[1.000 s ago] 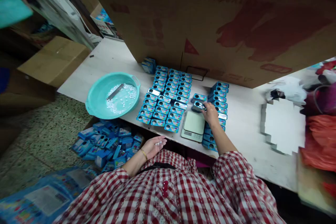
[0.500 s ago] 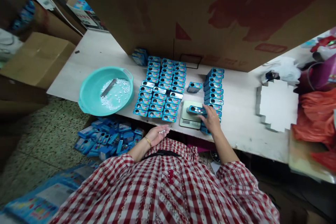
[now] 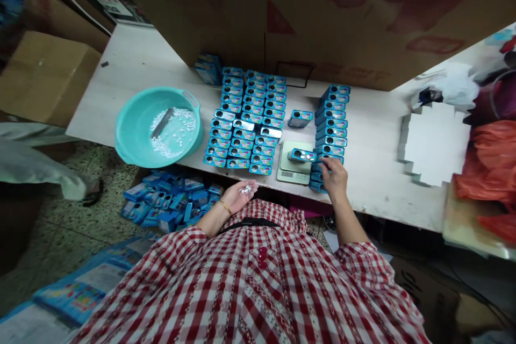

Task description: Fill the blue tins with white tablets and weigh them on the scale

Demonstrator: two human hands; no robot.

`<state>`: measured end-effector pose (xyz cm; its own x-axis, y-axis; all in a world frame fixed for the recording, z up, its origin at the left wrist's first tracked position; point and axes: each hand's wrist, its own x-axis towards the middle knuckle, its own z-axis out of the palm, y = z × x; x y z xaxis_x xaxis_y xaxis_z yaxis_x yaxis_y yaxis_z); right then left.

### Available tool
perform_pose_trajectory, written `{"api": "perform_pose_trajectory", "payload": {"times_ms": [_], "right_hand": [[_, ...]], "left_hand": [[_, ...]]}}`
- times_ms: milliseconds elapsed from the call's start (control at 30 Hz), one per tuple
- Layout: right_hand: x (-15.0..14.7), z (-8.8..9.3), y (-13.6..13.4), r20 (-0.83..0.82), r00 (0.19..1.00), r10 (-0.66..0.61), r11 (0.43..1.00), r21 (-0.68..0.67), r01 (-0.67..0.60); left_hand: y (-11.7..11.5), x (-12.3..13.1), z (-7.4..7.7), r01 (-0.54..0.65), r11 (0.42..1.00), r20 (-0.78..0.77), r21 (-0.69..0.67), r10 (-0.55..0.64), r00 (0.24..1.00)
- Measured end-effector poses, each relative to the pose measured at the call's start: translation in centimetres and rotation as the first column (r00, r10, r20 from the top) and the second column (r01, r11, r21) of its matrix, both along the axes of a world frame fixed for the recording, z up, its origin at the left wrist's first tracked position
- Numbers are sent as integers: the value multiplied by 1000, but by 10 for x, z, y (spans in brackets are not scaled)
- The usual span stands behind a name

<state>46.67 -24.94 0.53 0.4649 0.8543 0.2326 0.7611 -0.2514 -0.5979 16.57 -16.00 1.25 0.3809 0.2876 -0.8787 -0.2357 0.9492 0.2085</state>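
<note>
My left hand [image 3: 239,195], palm up and cupped, holds several small white pellets [image 3: 245,189] at the table's front edge. A small blue box [image 3: 302,155] with white pieces on its upper face rests on a pale digital scale [image 3: 294,176]. To the right of the scale my right hand [image 3: 335,176] hovers over the near end of a row of blue boxes [image 3: 334,123]. Its thumb and forefinger are slightly apart, and I see nothing between them. One more blue box [image 3: 300,118] stands alone behind the scale.
Left of the scale stand packed rows of blue boxes [image 3: 243,142]. A turquoise basin [image 3: 133,153] holds white pellets and a grey bar. Loose blue boxes [image 3: 167,199] lie below the table. A large carton [image 3: 226,21] rises behind; another person's leg [image 3: 40,166] shows at left.
My right hand has let go of the blue box on the scale and moved right, toward the row of boxes. A person's leg has come into view at left. The view has shifted slightly.
</note>
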Motion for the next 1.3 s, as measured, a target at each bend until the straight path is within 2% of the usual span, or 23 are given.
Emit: {"api": "perform_pose_trajectory", "payload": {"times_ms": [233,467,633,833,933,1100,1200,1300], "right_hand": [[-8,4,10,121,988,94,993,-81,-84],[-11,11,23,235,956,178,972,-191,-135],[-11,9,28,243,943,226,956,-243,-166],[-26,5,50,210,935,286,937,-265,-227],[-34,9,61,149,945,290,937,-247,-248],[-49,25,56,-26,968,250,966,-55,-251],[-76,34,43,-120,912,391,919,-3,-395],[-111,37,31,-92,816,570,815,-64,-576]], "left_hand": [[1,3,6,-8,1000,35,-12,8,999],[-4,3,8,121,982,-26,143,-119,993],[-6,6,15,187,966,-84,181,-174,981],[-7,10,20,173,967,-26,185,-172,985],[-7,12,22,167,970,-11,176,-168,986],[-3,21,28,68,991,131,116,-83,988],[0,32,31,9,1000,264,30,-17,964],[0,41,30,-42,999,307,0,40,951]]}}
